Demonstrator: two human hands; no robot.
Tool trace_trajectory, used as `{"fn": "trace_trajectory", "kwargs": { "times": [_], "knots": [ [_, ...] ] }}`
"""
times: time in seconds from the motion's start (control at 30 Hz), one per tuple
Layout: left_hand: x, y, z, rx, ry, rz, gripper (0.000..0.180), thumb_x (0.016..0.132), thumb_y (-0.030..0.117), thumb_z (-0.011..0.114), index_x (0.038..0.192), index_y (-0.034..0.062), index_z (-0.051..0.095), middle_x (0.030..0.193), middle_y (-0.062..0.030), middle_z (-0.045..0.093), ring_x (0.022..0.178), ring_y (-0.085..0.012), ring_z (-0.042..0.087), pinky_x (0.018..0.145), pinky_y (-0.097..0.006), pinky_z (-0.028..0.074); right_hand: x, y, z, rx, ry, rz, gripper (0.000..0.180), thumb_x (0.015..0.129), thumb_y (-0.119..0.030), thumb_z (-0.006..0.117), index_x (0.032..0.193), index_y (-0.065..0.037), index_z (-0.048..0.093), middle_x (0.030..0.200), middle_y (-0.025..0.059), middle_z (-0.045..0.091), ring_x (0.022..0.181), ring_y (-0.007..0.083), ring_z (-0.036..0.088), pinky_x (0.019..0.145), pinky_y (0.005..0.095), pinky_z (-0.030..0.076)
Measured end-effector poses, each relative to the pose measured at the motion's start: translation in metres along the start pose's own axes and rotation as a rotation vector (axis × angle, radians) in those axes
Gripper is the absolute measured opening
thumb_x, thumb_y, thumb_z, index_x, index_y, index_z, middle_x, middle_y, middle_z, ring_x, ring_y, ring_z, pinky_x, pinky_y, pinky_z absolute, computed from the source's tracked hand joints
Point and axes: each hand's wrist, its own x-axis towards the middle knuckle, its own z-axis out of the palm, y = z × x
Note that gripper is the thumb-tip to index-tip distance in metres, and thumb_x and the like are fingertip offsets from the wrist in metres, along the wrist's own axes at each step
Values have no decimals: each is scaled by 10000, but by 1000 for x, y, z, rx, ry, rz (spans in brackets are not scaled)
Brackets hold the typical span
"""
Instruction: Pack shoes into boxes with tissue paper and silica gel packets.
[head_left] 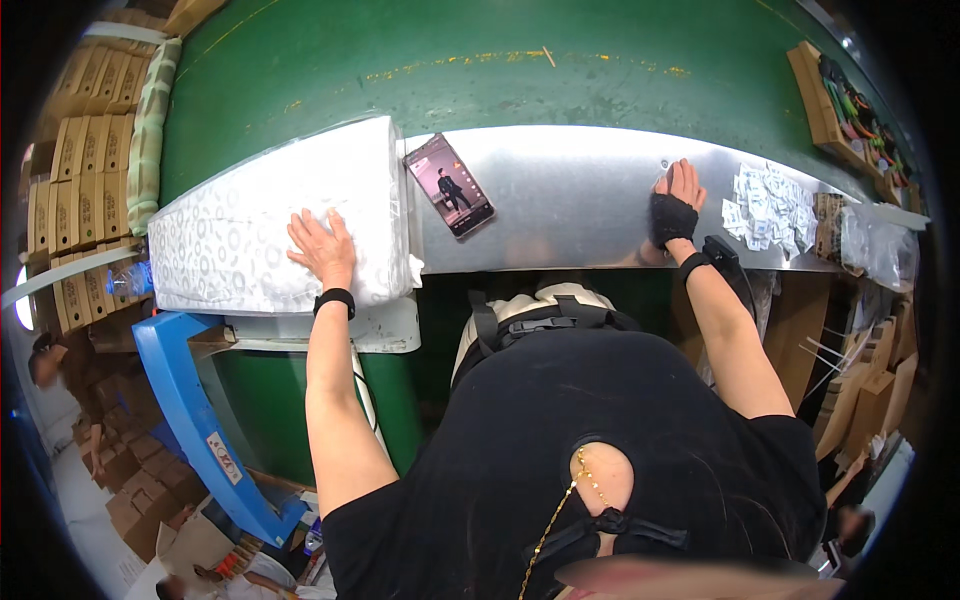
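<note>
My left hand (322, 250) lies with its fingers spread on a large white bundle (230, 225), which is wrapped in clear plastic and patterned with grey rings. On the metal tabletop (560, 190), my right hand (679, 205) rests with outstretched fingers, wearing a black fingerless glove. Nothing is held in either hand. Between them, a phone (450, 188) with a lit screen lies beside the bundle's right edge. A pile of small white packets (770, 208) sits to the right of my right hand.
Clear plastic bags (880, 245) lie at the table's right end. A cardboard box (845, 110) of colourful items stands at the far right. A blue machine frame (190, 410) is at lower left, near stacked brown cartons (80, 190). Other people are at lower left.
</note>
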Motion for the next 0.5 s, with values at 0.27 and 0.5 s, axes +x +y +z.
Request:
{"fn": "trace_trajectory", "kwargs": {
  "times": [0.27,0.5],
  "knots": [
    [1,-2,1,12,15,11,575,848,413,392,1256,13,340,1339,-190,263,1269,-331,182,969,-599,102,1,-3,-2,-14,19,-17,373,762,-209,498,1103,-58,508,1226,82,465,1178,227,376,934,401,269],
    [1,0,0,15,8,2,576,848,418,387,1254,12,344,1340,-187,265,1270,-325,183,971,-594,106,-2,2,4,-33,9,-13,362,756,-202,504,1088,-58,517,1223,81,468,1173,226,383,927,402,273]
  ]
}}
